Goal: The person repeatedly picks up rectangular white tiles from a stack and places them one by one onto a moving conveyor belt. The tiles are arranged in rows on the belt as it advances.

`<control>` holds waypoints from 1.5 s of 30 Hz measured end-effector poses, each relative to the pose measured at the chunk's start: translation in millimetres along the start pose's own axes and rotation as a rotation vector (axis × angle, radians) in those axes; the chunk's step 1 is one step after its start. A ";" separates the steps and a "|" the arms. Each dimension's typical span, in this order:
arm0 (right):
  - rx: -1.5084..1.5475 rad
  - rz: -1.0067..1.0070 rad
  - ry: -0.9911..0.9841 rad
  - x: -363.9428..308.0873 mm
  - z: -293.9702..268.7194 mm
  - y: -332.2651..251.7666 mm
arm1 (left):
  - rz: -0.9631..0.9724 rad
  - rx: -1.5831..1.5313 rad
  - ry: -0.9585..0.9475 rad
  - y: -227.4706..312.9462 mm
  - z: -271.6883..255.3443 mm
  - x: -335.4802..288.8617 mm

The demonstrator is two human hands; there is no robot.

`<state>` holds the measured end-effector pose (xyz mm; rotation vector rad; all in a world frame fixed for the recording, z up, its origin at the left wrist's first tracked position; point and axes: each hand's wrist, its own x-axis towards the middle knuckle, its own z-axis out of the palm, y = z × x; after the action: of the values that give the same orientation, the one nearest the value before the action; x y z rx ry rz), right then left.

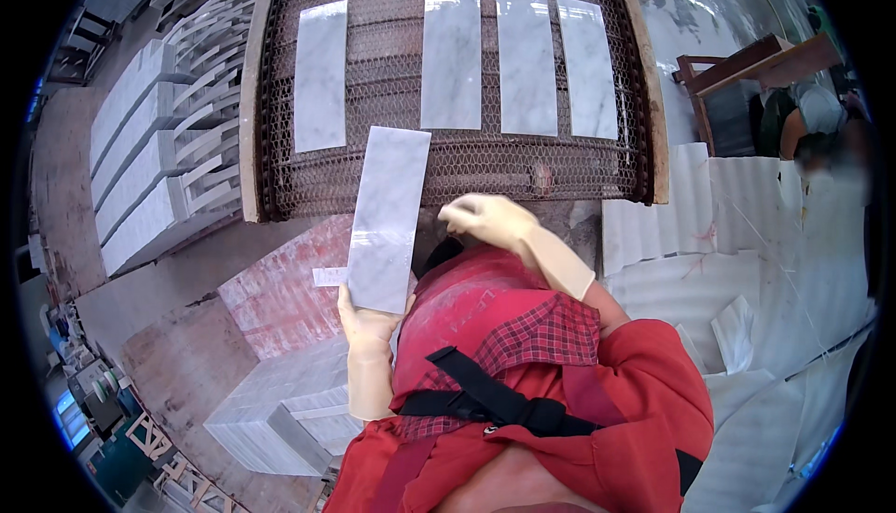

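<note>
In my left hand, which wears a cream rubber glove, is a long grey-veined white marble tile. My fingers are closed round its near end, and its far end overlaps the front of a wire-mesh conveyor belt. My right hand, in a matching glove, hovers to the right of the tile, apart from it. Its fingers are curled in toward the thumb, with nothing visible in them. Several similar marble tiles lie spaced in rows on the mesh. A small white paper slip shows beside the held tile.
Stacks of curved pale slabs stand left of the conveyor's wooden side rail. Nearer, a block of stacked tiles sits by a red-stained board. White foam sheeting and a brown wooden frame are at right.
</note>
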<state>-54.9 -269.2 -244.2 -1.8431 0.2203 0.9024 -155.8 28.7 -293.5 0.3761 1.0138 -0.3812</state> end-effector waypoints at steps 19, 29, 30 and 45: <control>0.800 0.152 -0.185 33.2 92.4 28.0 | 0.159 -0.102 0.040 7.4 -70.6 56.1; 0.851 0.156 -0.085 26.9 52.3 14.3 | 0.179 -0.013 -0.013 31.2 -80.7 62.6; 0.836 0.159 -0.073 26.4 46.7 11.3 | 0.158 -0.019 -0.041 32.4 -82.8 63.2; 0.512 0.179 -0.188 57.5 -36.0 -12.9 | 0.205 0.068 -0.338 40.1 -72.0 66.6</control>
<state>9.6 -280.1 -266.6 -1.2725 0.4586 1.0243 -158.6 88.8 -380.7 0.4549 0.6276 -0.2824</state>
